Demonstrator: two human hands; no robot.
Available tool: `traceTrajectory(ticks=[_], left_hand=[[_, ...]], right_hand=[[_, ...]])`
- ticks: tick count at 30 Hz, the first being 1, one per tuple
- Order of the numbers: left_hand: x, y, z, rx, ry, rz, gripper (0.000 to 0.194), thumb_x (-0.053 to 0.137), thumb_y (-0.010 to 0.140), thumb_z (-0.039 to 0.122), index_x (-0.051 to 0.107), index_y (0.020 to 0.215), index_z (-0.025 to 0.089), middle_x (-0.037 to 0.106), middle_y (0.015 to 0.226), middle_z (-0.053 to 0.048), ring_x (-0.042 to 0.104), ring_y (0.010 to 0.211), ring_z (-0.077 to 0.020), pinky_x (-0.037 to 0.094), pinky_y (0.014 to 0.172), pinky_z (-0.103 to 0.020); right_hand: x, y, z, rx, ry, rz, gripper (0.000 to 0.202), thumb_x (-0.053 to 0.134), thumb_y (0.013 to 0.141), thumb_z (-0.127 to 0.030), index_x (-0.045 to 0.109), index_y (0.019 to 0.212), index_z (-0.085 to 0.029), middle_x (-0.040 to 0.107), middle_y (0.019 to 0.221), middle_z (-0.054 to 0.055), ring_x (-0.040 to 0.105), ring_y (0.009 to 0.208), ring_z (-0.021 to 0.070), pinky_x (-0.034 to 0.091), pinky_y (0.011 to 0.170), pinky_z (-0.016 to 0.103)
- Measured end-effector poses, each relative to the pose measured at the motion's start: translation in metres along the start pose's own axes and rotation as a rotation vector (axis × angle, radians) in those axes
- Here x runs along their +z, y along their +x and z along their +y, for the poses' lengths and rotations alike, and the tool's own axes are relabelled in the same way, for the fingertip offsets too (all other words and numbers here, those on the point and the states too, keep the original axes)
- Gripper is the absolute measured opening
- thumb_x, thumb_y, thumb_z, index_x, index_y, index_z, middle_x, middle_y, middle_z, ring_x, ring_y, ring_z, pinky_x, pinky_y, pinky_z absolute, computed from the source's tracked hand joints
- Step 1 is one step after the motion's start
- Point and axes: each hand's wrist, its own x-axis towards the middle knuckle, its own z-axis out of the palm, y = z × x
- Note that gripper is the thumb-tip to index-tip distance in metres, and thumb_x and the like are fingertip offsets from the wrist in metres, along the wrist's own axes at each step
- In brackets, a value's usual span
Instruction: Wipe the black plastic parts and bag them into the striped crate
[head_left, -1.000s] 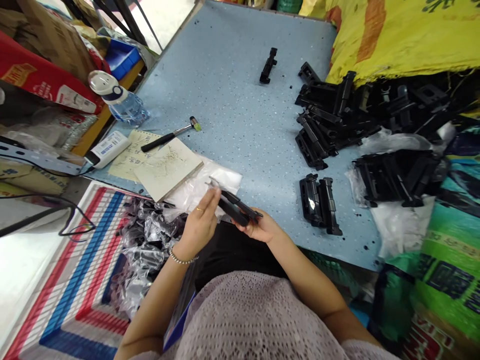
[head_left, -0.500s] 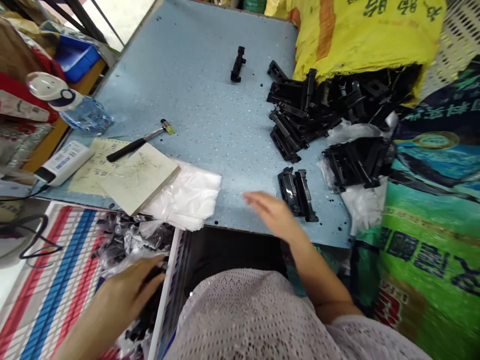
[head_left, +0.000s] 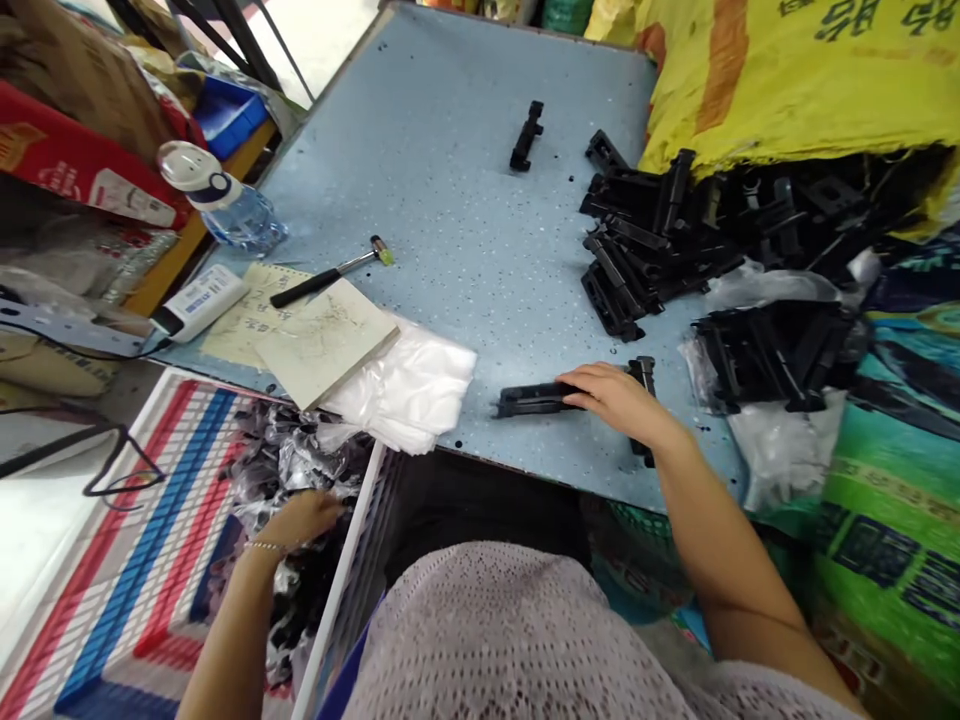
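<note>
My right hand (head_left: pixel 611 397) is closed on one end of a long black plastic part (head_left: pixel 529 400), low over the table near its front edge. Another black part (head_left: pixel 643 375) lies beneath and behind that hand, partly covered by it. My left hand (head_left: pixel 304 520) is down in the striped basket (head_left: pixel 161 520), over black parts in clear plastic bags (head_left: pixel 300 455). Its fingers are bent together; what they hold, if anything, is hidden. A single black part (head_left: pixel 527 136) lies alone toward the far side of the table.
On the blue table (head_left: pixel 450 200) a heap of black parts (head_left: pixel 630 250) spills from a yellow sack (head_left: pixel 750 90). White plastic bags (head_left: pixel 420 385), a pale board (head_left: pixel 326 340), a hammer (head_left: pixel 322 283) and a water bottle (head_left: pixel 232 205) are at the left. A green sack (head_left: pixel 892 500) stands right.
My right hand has moved to the black parts and gripped one, turning it sideways. My left hand has moved deeper into the basket, its fingers drawn together. The view has shifted left.
</note>
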Motion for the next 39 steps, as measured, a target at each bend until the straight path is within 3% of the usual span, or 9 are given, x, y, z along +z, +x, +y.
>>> traceTrajectory(ticks=[2,5,9,18,23,27,30,35,39], left_hand=[[-0.005,0.019,0.038,0.140,-0.167,0.069,0.031,0.058,0.093,0.047,0.071,0.103,0.021,0.074,0.085,-0.002,0.072,0.075,-0.0192,0.058,0.073,-0.030],[0.003,0.058,0.115,0.415,-0.311,0.434,0.033,0.053,0.097,0.041,0.066,0.119,0.019,0.073,0.108,-0.010,0.071,0.089,-0.0214,0.058,0.084,-0.036],[0.017,0.102,0.170,0.506,-0.007,0.569,0.011,0.064,0.088,0.024,0.065,0.080,0.016,0.068,0.093,-0.016,0.065,0.095,-0.0303,0.053,0.090,-0.046],[0.000,0.105,0.137,0.317,-0.478,0.330,0.019,0.070,0.080,0.036,0.060,0.078,0.020,0.064,0.071,0.000,0.058,0.064,-0.0149,0.043,0.058,-0.027],[0.010,0.107,0.134,0.341,-0.684,0.314,0.028,0.070,0.078,0.032,0.048,0.092,0.022,0.070,0.081,0.000,0.066,0.070,-0.0159,0.050,0.065,-0.028],[0.005,0.096,0.131,0.480,-0.471,0.424,0.005,0.053,0.088,0.020,0.055,0.092,0.021,0.072,0.095,-0.005,0.069,0.089,-0.0186,0.054,0.081,-0.034],[-0.010,0.082,0.135,0.605,-0.060,0.547,0.030,0.040,0.087,0.006,0.066,0.085,0.019,0.074,0.101,-0.010,0.068,0.099,-0.0231,0.051,0.094,-0.043],[-0.021,0.082,0.138,0.471,0.261,0.568,0.024,0.051,0.089,0.016,0.075,0.095,0.013,0.075,0.097,-0.014,0.071,0.091,-0.0289,0.057,0.085,-0.045],[-0.018,0.091,0.129,0.520,0.040,0.633,0.032,0.051,0.091,0.016,0.072,0.115,0.015,0.074,0.118,-0.011,0.070,0.110,-0.0244,0.058,0.098,-0.040]], right_hand=[[0.014,0.007,-0.016,0.083,0.270,0.073,0.032,0.062,0.092,-0.039,0.074,0.119,-0.026,0.073,0.118,0.008,0.066,0.112,0.0295,0.050,0.100,0.048],[0.040,0.020,-0.040,0.193,0.750,0.137,0.034,0.067,0.088,-0.042,0.075,0.116,-0.025,0.075,0.113,0.005,0.069,0.102,0.0259,0.054,0.092,0.042],[0.059,0.026,-0.057,0.315,1.114,0.219,0.036,0.072,0.085,-0.049,0.075,0.108,-0.022,0.076,0.098,0.004,0.069,0.089,0.0213,0.056,0.079,0.036],[0.077,0.060,-0.104,0.217,1.626,0.026,0.032,0.074,0.084,-0.053,0.073,0.092,-0.022,0.075,0.098,0.007,0.071,0.104,0.0268,0.058,0.090,0.042],[0.096,0.083,-0.121,0.284,1.704,0.067,0.029,0.080,0.077,-0.049,0.072,0.083,-0.022,0.074,0.085,0.004,0.072,0.098,0.0262,0.059,0.085,0.040],[0.101,0.083,-0.117,0.292,1.689,0.046,0.029,0.080,0.078,-0.048,0.071,0.085,-0.021,0.074,0.089,0.004,0.071,0.095,0.0238,0.059,0.077,0.035],[0.111,0.084,-0.112,0.372,1.643,0.055,0.033,0.081,0.075,-0.050,0.071,0.084,-0.020,0.074,0.085,0.004,0.070,0.085,0.0198,0.055,0.069,0.028],[0.117,0.069,-0.106,0.340,1.627,0.068,0.032,0.075,0.081,-0.049,0.070,0.091,-0.019,0.073,0.082,0.003,0.066,0.071,0.0160,0.052,0.061,0.026],[0.114,0.035,-0.097,0.215,1.822,-0.363,0.041,0.062,0.091,-0.050,0.070,0.101,-0.010,0.062,0.065,0.001,0.044,0.044,0.0076,0.035,0.040,0.021]])
